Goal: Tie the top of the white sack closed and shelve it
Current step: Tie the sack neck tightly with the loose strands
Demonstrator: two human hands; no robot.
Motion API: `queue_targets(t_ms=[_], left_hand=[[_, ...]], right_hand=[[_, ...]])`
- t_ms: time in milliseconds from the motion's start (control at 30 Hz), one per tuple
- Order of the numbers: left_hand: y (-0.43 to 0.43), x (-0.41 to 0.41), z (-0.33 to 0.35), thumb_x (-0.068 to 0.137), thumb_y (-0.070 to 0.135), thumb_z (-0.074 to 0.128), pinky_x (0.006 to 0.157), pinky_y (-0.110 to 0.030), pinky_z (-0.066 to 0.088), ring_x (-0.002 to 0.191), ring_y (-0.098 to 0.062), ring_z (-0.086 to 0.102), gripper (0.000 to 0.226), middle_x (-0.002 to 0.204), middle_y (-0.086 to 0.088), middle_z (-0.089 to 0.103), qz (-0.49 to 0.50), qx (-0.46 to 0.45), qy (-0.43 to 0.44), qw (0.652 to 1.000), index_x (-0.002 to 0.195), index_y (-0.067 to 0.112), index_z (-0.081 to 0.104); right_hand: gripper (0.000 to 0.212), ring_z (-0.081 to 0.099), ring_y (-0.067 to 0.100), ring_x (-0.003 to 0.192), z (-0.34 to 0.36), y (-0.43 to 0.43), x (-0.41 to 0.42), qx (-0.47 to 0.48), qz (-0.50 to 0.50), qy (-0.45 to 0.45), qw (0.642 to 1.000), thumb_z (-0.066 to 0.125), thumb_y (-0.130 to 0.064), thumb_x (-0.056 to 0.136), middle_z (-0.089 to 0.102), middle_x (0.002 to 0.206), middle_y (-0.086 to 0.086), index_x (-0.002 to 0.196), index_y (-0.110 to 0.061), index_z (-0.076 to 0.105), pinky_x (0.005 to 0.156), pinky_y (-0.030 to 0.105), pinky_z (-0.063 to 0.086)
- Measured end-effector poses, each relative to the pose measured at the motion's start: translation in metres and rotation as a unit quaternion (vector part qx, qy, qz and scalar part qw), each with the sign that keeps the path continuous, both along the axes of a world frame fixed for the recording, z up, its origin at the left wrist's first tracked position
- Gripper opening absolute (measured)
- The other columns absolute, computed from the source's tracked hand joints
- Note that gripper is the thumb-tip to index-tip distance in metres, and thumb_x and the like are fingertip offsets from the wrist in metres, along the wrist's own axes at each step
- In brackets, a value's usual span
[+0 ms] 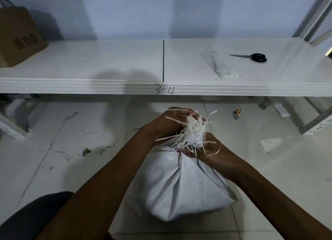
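A white woven sack (186, 187) stands on the tiled floor in front of me, its top gathered into a frayed bunch (193, 134) of loose white strands. My left hand (172, 121) grips the upper part of that bunch from the left. My right hand (212, 150) pinches the gathered neck from the right, with a thin pale strand (218, 151) looping over its fingers. The white shelf (107, 85), marked "3-4" on its front edge, runs across the view just beyond the sack.
Black-handled scissors (251, 57) lie on the shelf at the right. A brown cardboard box (18, 37) sits on the shelf's far left. Shelf uprights (316, 125) stand at the right. Small scraps of litter (237, 113) dot the floor.
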State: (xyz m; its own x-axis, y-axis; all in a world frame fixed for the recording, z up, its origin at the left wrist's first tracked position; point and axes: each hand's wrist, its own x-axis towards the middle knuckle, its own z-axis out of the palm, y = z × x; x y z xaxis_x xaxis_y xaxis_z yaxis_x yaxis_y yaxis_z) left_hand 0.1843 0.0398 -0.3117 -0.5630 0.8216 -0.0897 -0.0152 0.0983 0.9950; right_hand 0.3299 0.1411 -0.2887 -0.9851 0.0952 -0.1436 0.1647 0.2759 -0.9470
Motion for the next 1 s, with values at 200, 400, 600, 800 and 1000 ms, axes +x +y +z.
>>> queue_targets(t_ms=[200, 400, 600, 800, 1000], left_hand=[[-0.02, 0.008, -0.001, 0.067, 0.021, 0.08, 0.068, -0.031, 0.05, 0.071, -0.017, 0.067, 0.024, 0.077, -0.004, 0.073, 0.091, 0.044, -0.03, 0.994, 0.081, 0.003, 0.073], [-0.026, 0.017, 0.013, 0.07, 0.008, 0.082, 0.07, -0.017, 0.052, 0.07, -0.006, 0.07, 0.009, 0.073, -0.002, 0.074, 0.142, -0.007, 0.111, 0.984, 0.074, 0.013, 0.076], [-0.03, 0.031, 0.029, 0.077, 0.02, 0.081, 0.074, -0.013, 0.053, 0.075, 0.003, 0.068, 0.007, 0.077, 0.014, 0.071, 0.182, -0.041, 0.242, 0.952, 0.078, 0.016, 0.076], [-0.036, 0.039, 0.039, 0.084, 0.019, 0.074, 0.07, -0.002, 0.045, 0.084, -0.001, 0.065, 0.013, 0.081, 0.006, 0.072, 0.161, -0.074, 0.297, 0.938, 0.088, 0.008, 0.071], [-0.039, 0.039, 0.04, 0.083, 0.02, 0.074, 0.074, -0.015, 0.053, 0.071, -0.003, 0.069, 0.013, 0.075, 0.006, 0.072, 0.154, -0.067, 0.298, 0.94, 0.075, 0.013, 0.068]], right_hand=[[0.01, 0.065, -0.015, 0.077, -0.005, 0.003, -0.004, -0.067, -0.052, 0.029, 0.996, 0.06, -0.018, 0.085, 0.073, 0.077, -0.019, 0.086, -0.026, 0.065, 0.072, 0.004, 0.049], [0.014, 0.07, 0.005, 0.095, -0.011, 0.011, -0.006, -0.126, -0.088, 0.058, 0.986, 0.065, -0.022, 0.086, 0.076, 0.097, -0.012, 0.097, -0.024, 0.072, 0.078, 0.016, 0.053], [0.005, 0.07, -0.001, 0.075, -0.014, 0.009, -0.014, -0.16, -0.137, 0.07, 0.975, 0.062, -0.022, 0.085, 0.074, 0.076, -0.016, 0.085, -0.023, 0.067, 0.068, 0.015, 0.052], [0.008, 0.072, 0.013, 0.087, -0.017, 0.009, -0.017, -0.187, -0.199, 0.055, 0.96, 0.062, -0.016, 0.09, 0.075, 0.091, -0.003, 0.092, -0.019, 0.069, 0.075, 0.025, 0.055], [0.009, 0.071, 0.022, 0.095, -0.011, 0.004, -0.017, -0.242, -0.24, 0.06, 0.938, 0.066, -0.015, 0.086, 0.076, 0.096, 0.001, 0.089, -0.021, 0.072, 0.082, 0.034, 0.055]])
